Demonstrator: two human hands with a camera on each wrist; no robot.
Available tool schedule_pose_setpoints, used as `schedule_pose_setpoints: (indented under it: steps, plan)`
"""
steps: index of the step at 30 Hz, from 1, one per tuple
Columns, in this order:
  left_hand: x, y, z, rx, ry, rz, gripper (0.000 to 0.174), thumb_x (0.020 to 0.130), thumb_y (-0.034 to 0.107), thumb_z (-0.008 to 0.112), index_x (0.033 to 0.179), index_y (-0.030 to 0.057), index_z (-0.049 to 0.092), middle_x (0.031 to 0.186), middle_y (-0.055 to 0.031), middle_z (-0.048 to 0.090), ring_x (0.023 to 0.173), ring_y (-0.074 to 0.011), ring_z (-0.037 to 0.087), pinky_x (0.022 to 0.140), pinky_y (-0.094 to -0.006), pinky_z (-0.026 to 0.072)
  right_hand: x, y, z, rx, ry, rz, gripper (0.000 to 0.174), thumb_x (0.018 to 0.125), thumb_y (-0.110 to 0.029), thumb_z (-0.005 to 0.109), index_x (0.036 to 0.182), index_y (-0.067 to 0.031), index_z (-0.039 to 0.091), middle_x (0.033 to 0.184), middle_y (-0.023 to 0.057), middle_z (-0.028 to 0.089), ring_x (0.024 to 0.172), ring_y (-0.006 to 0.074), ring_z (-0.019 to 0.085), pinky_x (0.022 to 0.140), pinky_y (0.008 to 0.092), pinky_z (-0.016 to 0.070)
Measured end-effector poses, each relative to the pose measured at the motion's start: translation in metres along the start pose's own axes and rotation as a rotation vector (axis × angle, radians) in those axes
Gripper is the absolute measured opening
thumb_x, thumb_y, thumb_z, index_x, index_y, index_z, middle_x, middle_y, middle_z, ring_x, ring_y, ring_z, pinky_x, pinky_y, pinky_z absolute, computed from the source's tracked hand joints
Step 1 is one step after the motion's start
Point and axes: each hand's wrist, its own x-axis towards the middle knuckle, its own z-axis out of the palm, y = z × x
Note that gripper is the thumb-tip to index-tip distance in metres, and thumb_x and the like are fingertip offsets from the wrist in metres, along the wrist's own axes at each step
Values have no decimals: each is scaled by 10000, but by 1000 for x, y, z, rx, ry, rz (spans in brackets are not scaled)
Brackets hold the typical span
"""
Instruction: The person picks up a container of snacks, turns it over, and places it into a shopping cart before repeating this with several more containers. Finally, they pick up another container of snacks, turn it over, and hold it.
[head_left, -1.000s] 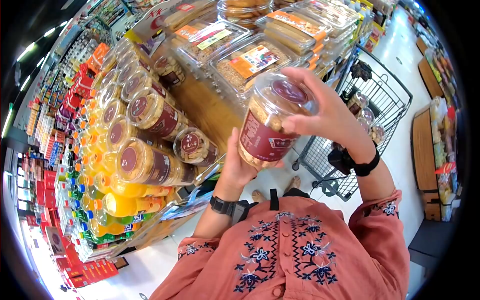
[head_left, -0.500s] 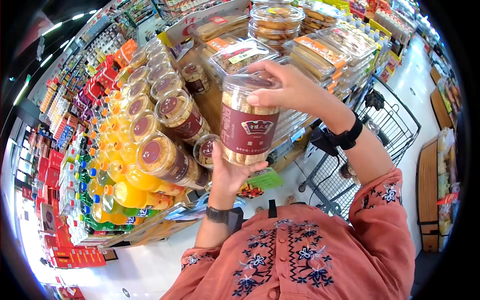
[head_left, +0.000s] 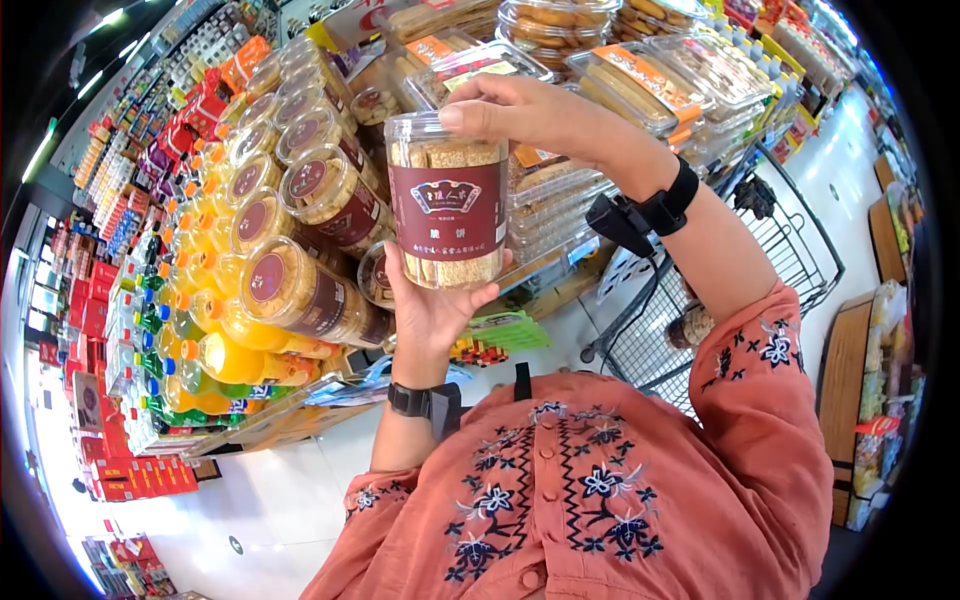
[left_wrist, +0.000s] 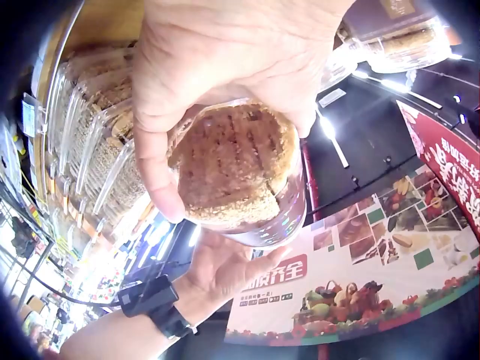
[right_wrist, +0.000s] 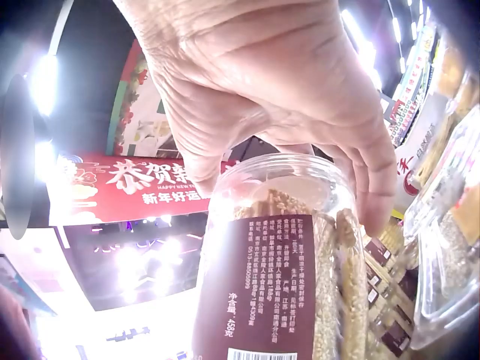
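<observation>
A clear plastic jar of sesame biscuits [head_left: 445,240] with a maroon label stands nearly upright between my hands, its printed front facing the head view. My left hand [head_left: 432,312] holds it from below, thumb and fingers around the base. From above, my right hand [head_left: 545,112] grips the lid, with the thumb at the near rim. In the left wrist view the biscuits [left_wrist: 232,161] show through the jar's bottom. Small print and a barcode appear on the label [right_wrist: 262,289] in the right wrist view. Similar jars [head_left: 335,200] are stacked just to the left.
Bottles of orange drink [head_left: 240,350] line the display's left side. Behind the jar lie clear boxes of biscuits and pastries [head_left: 640,85]. A wire shopping cart [head_left: 790,240] stands to the right, with a jar [head_left: 690,325] inside. Wooden shelving [head_left: 845,390] borders the aisle farther right.
The jar has moved left and gone from tilted to nearly upright, its label turned to face the head camera. Both hands moved with it, the right hand now higher at the lid.
</observation>
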Motion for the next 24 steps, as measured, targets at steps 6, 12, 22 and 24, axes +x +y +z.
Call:
schedule_pose_setpoints:
  steps: [6, 12, 22, 24]
  plan:
    - [12, -6, -1, 2, -1, 6, 894, 948, 748, 492, 1582, 137, 339, 1533, -251, 424, 1349, -546, 450, 833, -525, 652, 8, 1, -9, -41, -23, 9, 607, 974, -625, 613, 1218, -74, 683, 1061, 31, 668, 967, 125, 608, 797, 302, 495]
    - [16, -13, 5, 2, 79, 44, 922, 945, 754, 490, 1575, 103, 322, 1501, -257, 432, 1338, -544, 450, 780, -497, 669, 21, 9, -11, -97, -37, -37, 751, 907, -739, 600, 1219, -62, 691, 1155, 90, 693, 1033, 191, 672, 793, 358, 578]
    - [14, -12, 3, 83, 107, 95, 954, 947, 766, 468, 1582, 74, 299, 1515, -276, 417, 1342, -543, 459, 792, -485, 668, 34, 17, -6, 23, -58, -2, 911, 753, -843, 666, 1154, -28, 739, 953, 129, 715, 852, 234, 698, 731, 375, 570]
    - [13, -11, 2, 77, 114, 97, 960, 946, 770, 467, 1583, 72, 297, 1519, -281, 409, 1350, -548, 451, 805, -492, 665, 38, 21, -5, 38, -79, 2, 914, 759, -836, 665, 1185, -30, 737, 969, 143, 721, 851, 235, 704, 737, 373, 572]
